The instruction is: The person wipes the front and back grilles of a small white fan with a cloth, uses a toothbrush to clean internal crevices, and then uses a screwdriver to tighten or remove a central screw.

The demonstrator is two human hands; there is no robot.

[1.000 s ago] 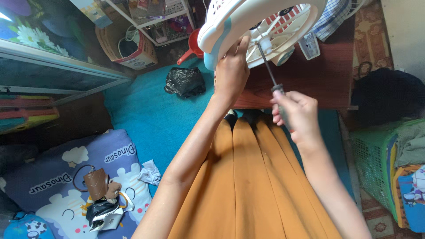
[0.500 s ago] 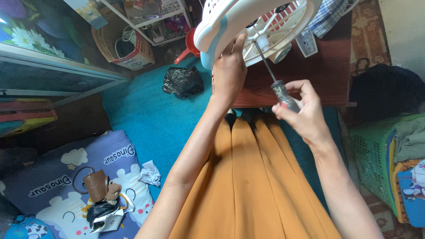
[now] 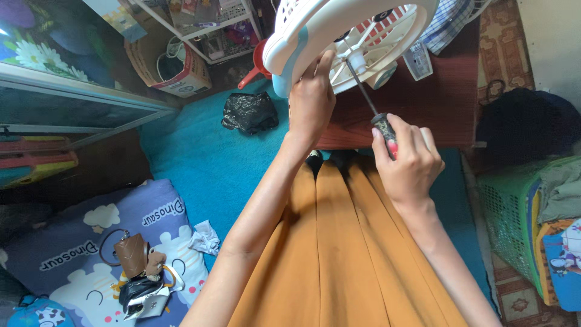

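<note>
Right hand (image 3: 407, 162) has its grip closed around the dark handle of a screwdriver (image 3: 370, 103), whose shaft runs up toward eleven o'clock, tip seated at the white hub of the plastic fan housing (image 3: 339, 30). Left hand (image 3: 310, 103) is wrapped on the housing's lower edge, just beside the hub at nine o'clock, and is nearer to it. Both sit above the dark red surface (image 3: 436, 103).

Head view, steeply down, close above lap (image 3: 339, 254)
</note>
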